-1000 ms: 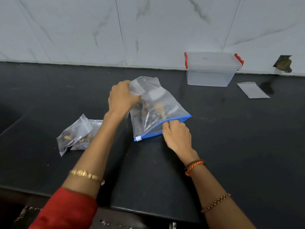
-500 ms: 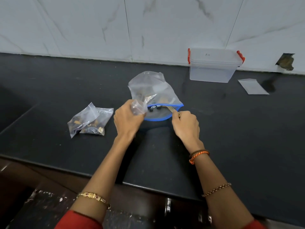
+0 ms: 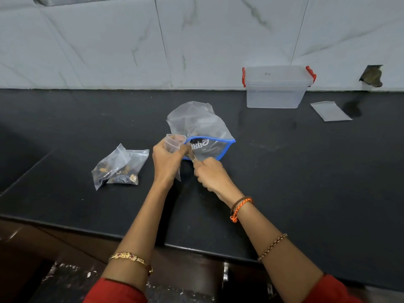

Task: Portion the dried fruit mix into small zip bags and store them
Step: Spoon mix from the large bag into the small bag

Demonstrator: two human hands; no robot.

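A black countertop [image 3: 284, 182] is being occupied by several things: two filled small zip bags [image 3: 119, 168] at the left, a large blue-rimmed bag [image 3: 201, 127] mid-counter, a lidded clear container [image 3: 276, 88] against the wall, and a flat empty bag [image 3: 330, 110] beside it.

Both forearms are bare up to red sleeves: the left sleeve [image 3: 115, 291] and the right sleeve [image 3: 332, 290] show at the bottom edge. The left arm wears a gold bracelet [image 3: 131, 258] with an ornate centre piece. The right wrist carries a braided orange and dark thread band [image 3: 240, 205], and farther up the forearm sits a thin brown bead chain [image 3: 272, 247].
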